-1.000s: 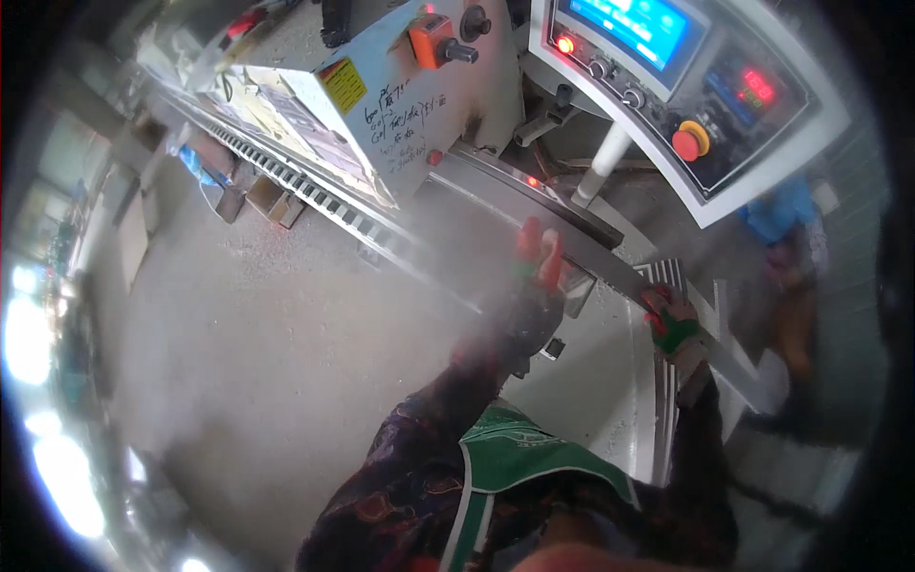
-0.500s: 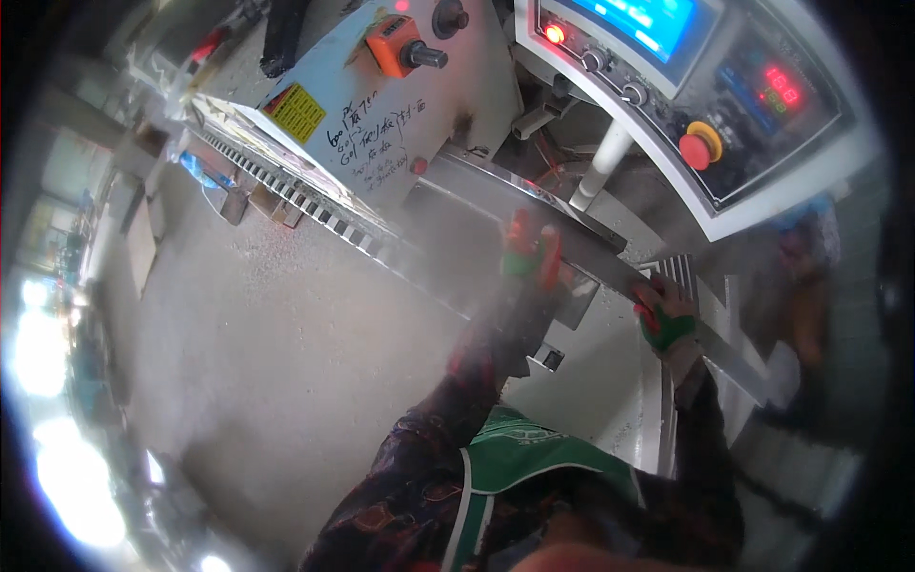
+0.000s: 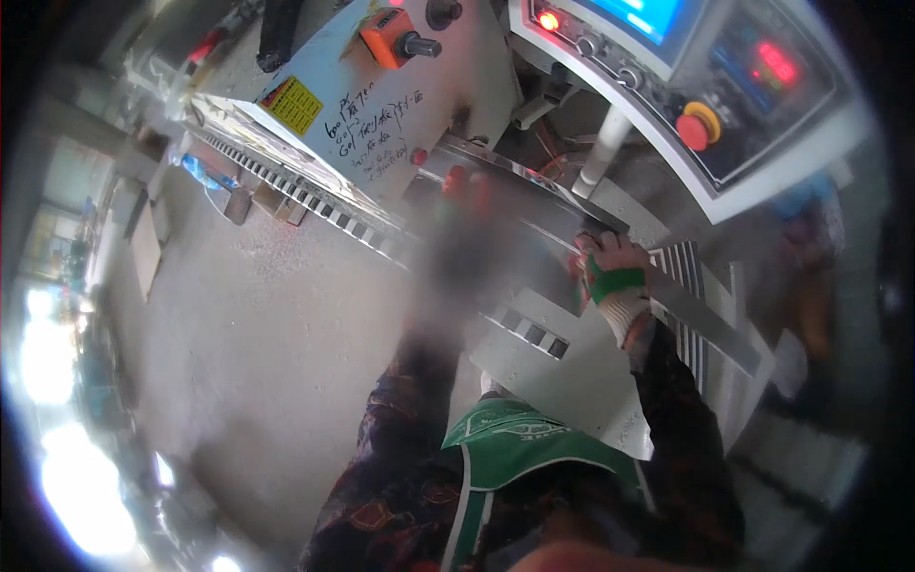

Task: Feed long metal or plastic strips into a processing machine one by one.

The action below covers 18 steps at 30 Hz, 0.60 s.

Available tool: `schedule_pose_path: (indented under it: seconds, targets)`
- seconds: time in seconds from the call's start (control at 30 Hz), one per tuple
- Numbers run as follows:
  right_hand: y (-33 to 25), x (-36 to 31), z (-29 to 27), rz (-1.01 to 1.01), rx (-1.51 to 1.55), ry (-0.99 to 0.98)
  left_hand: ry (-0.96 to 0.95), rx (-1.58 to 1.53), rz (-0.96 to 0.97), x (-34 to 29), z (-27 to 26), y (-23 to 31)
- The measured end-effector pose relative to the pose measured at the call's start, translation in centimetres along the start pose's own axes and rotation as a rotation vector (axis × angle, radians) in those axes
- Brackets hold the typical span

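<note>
While the left hand [image 3: 465,200] blurs beside the white boxy machine [image 3: 376,119] and the right hand [image 3: 613,276] covers the long flat grey strip [image 3: 710,329], can't tell either grip; best keep pressure even.

Beyond the left grip [image 3: 464,198] stand white housing [image 3: 419,105] and control panel [image 3: 658,105]; room opens left of the forearm [image 3: 424,357].

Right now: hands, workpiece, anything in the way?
Gloved left hand: badly blurred, grip unclear. Red-and-green-gloved right hand: at right end of flat dark-grey panel. In the way: blur over panel's left part.
</note>
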State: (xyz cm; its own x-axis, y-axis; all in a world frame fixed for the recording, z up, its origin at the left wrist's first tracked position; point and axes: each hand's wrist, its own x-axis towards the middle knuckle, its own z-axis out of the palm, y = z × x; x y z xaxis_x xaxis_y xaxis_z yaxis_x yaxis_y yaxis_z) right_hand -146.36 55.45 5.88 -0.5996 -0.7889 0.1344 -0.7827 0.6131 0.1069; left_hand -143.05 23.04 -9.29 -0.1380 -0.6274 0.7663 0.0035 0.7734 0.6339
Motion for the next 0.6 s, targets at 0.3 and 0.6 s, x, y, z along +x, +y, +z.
schedule_pose_path:
  seconds: [0.3, 0.6]
  targets:
    - [-3.2, 3.8, 1.0, 0.029, 0.046, 0.097, -0.314, -0.124, 0.075, -9.8, 1.0, 7.5]
    - [-2.2, -0.1, 0.7, 0.024, 0.580, 0.136, -0.007, -1.179, -0.948, -3.8, -0.1, 11.9]
